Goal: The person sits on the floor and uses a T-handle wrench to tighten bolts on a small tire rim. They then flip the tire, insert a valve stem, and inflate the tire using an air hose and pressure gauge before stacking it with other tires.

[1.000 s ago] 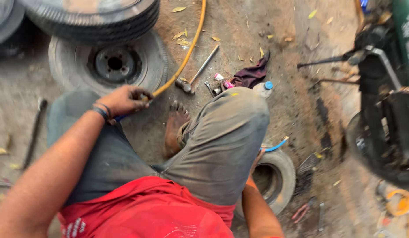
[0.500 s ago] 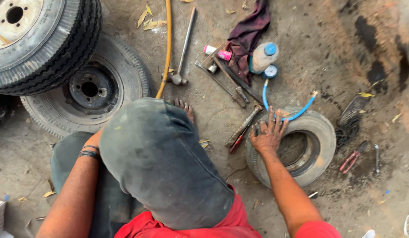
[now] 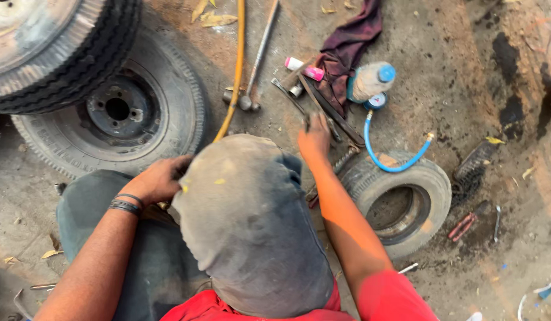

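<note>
I sit on dirty ground with my grey-trousered knee (image 3: pixel 252 226) raised in the middle. My left hand (image 3: pixel 159 179), with dark bands on its wrist, rests curled against the left side of that knee, close to where a yellow hose (image 3: pixel 237 65) runs down behind it. What it grips is hidden. My right hand (image 3: pixel 314 139) reaches forward over long dark metal bars (image 3: pixel 326 110) lying on the ground, its fingers blurred on them. A small tyre (image 3: pixel 433 190) lies just right of that arm.
A large tyre with a black rim (image 3: pixel 118 116) lies at left, with another wheel (image 3: pixel 43 47) stacked on it. Ahead lie a hammer (image 3: pixel 247 102), a pink-capped tube (image 3: pixel 303 67), a plastic bottle (image 3: pixel 370 80), a dark red rag (image 3: pixel 350 44), a blue hose (image 3: pixel 394 165) and red pliers (image 3: pixel 463 226).
My right hand left the small tyre's rim and moved up and left to the metal bars. My left hand stayed by the knee. The view shifted closer.
</note>
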Demonstrator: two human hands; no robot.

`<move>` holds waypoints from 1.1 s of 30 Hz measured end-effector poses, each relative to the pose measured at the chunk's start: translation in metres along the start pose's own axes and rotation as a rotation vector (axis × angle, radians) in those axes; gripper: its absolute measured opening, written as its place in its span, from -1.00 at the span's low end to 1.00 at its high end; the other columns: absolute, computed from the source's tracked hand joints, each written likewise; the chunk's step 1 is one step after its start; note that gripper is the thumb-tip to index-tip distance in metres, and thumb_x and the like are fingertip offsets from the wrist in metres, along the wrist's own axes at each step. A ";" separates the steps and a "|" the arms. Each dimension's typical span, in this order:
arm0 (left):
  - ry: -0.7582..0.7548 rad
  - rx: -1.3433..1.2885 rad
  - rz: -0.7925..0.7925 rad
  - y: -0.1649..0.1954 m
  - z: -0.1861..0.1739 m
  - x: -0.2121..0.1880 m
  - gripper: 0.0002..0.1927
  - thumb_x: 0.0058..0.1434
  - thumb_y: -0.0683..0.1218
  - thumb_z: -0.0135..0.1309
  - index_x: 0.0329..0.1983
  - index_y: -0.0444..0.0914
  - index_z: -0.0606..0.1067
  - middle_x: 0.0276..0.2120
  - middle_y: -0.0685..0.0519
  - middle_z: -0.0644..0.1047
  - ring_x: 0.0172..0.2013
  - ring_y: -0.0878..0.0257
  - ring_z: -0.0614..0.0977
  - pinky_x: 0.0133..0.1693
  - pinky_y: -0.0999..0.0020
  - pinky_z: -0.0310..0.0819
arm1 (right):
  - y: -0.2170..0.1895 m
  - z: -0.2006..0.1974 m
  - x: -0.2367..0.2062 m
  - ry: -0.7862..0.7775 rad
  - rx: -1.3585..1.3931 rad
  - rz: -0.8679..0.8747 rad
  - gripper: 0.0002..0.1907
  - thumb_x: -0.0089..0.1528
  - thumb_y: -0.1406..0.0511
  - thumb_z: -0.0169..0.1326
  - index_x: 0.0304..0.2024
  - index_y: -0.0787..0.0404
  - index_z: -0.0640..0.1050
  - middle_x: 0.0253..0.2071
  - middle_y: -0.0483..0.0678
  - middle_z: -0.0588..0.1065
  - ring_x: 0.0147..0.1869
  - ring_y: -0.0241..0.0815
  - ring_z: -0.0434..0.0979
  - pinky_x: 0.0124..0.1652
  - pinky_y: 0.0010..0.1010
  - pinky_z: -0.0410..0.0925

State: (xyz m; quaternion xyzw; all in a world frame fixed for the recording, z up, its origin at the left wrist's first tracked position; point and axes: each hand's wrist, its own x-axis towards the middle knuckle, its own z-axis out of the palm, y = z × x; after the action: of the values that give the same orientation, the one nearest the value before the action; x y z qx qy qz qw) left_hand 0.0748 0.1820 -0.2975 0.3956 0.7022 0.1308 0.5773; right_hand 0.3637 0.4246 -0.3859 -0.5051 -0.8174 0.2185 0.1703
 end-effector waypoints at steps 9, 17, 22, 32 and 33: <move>0.084 0.028 0.052 -0.002 -0.009 -0.002 -0.43 0.07 0.02 0.22 0.20 -0.11 0.49 -0.10 -0.13 0.65 -0.09 -0.02 0.68 -0.04 0.12 0.54 | -0.031 0.019 0.053 -0.073 -0.115 0.105 -0.72 0.19 0.26 0.17 -0.08 0.23 0.61 0.00 0.16 0.53 -0.05 0.28 0.53 -0.14 0.01 0.38; 0.445 -0.042 0.067 -0.046 -0.022 0.018 -0.57 0.08 0.09 0.20 -0.05 -0.22 0.57 -0.13 -0.15 0.64 -0.05 -0.11 0.64 -0.01 0.03 0.50 | -0.061 0.024 0.056 -0.138 -0.236 -0.071 -0.67 0.27 0.19 0.18 -0.11 0.36 0.58 -0.17 0.15 0.56 -0.09 0.10 0.56 -0.10 -0.13 0.42; 0.475 -0.114 -0.004 -0.058 -0.025 0.040 -0.61 0.09 0.10 0.20 -0.10 -0.20 0.60 -0.14 -0.14 0.65 -0.05 -0.11 0.65 0.00 0.02 0.51 | -0.131 0.017 0.116 -0.258 0.359 0.041 -0.70 0.33 0.22 0.17 -0.07 0.36 0.60 -0.22 0.06 0.59 -0.16 -0.11 0.58 -0.11 -0.28 0.44; 0.278 -0.326 -0.089 -0.062 -0.065 0.058 -0.61 0.13 0.13 0.22 -0.15 -0.25 0.59 -0.39 -0.13 0.66 -0.45 0.02 0.74 -0.28 0.09 0.66 | -0.468 0.103 0.227 -0.987 0.324 -0.709 -0.83 0.30 0.35 0.16 -0.13 0.37 0.61 -0.33 0.04 0.64 -0.31 -0.25 0.67 -0.27 -0.39 0.51; 0.260 -0.354 -0.088 -0.062 -0.064 0.058 -0.62 0.14 0.13 0.22 -0.17 -0.25 0.60 -0.43 -0.12 0.66 -0.50 0.06 0.72 -0.31 0.11 0.66 | -0.485 0.122 0.220 -1.081 0.291 -0.621 -0.83 0.30 0.34 0.14 -0.14 0.34 0.61 -0.36 0.04 0.63 -0.33 -0.23 0.66 -0.31 -0.37 0.50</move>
State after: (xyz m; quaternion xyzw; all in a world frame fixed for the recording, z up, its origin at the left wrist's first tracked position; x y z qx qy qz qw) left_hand -0.0099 0.1996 -0.3588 0.2369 0.7534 0.2765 0.5475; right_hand -0.1564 0.4090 -0.2196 -0.0349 -0.8582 0.4916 -0.1437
